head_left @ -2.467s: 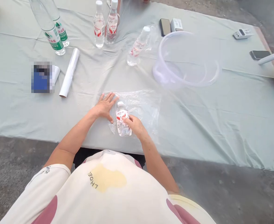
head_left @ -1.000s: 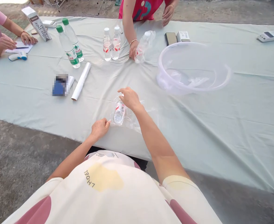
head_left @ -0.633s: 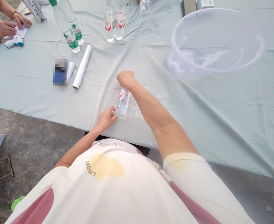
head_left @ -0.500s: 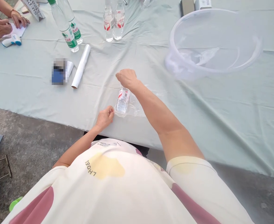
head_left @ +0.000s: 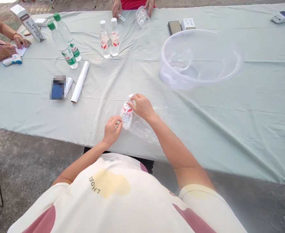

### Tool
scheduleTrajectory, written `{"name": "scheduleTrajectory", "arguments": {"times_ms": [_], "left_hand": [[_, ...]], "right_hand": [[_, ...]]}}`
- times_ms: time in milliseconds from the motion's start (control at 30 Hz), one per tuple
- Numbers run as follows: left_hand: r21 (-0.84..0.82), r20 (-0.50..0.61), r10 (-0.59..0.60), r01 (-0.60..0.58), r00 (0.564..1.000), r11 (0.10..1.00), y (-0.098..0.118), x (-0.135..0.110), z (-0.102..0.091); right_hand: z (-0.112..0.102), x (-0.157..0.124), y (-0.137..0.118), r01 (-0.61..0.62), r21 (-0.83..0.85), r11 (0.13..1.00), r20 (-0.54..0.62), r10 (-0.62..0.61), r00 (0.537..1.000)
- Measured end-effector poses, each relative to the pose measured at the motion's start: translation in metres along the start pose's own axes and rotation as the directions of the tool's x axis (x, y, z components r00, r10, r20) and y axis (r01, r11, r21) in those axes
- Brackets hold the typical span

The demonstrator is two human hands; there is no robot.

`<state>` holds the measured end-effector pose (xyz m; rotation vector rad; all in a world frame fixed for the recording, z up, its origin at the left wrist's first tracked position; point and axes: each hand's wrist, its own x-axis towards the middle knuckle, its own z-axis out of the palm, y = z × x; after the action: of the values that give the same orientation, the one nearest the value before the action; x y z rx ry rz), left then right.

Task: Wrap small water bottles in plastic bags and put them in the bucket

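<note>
A pale green cloth covers the long table. On its far right half stands a large round clear plastic basin. Something thin and clear lies in the bottom, too faint to tell film from water. At the far left, two tall clear bottles with green caps and two short clear bottles with white caps stand upright, holding clear liquid.

Near the front edge, a small clear plastic water bottle with a red-and-white label lies tilted inside a crumpled sheet of clear plastic film, cap end pointing away. The right hand curls its fingers over that end and hides most of the cap. The left hand pinches the film between thumb and forefinger against the small bottle's near side. Where the film ends on the cloth is hard to make out.

Half a second ago the right hand was a fist raised above the small bottle; now it has come down onto it, and the left hand has moved up from the base
</note>
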<state>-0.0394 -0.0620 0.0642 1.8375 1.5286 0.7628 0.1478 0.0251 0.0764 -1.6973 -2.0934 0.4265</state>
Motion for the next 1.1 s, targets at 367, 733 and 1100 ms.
{"name": "scheduleTrajectory", "arguments": {"times_ms": [367,733,1100], "left_hand": [[0.417,0.316,0.541,-0.627,0.779,0.658,0.03,0.012,0.055],[0.42,0.534,0.631,-0.824,0.563,0.379,0.053,0.015,0.092],[0.21,0.717,0.613,-0.941,0.332,0.264,0.087,0.009,0.135]], "right_hand": [[-0.004,-0.045,0.049,-0.297,0.339,0.892,0.064,0.293,0.954],[-0.074,-0.024,0.1,-0.374,0.12,0.92,-0.091,0.385,0.918],[-0.04,-0.049,0.086,-0.167,0.26,0.951,0.027,0.166,0.986]]}}
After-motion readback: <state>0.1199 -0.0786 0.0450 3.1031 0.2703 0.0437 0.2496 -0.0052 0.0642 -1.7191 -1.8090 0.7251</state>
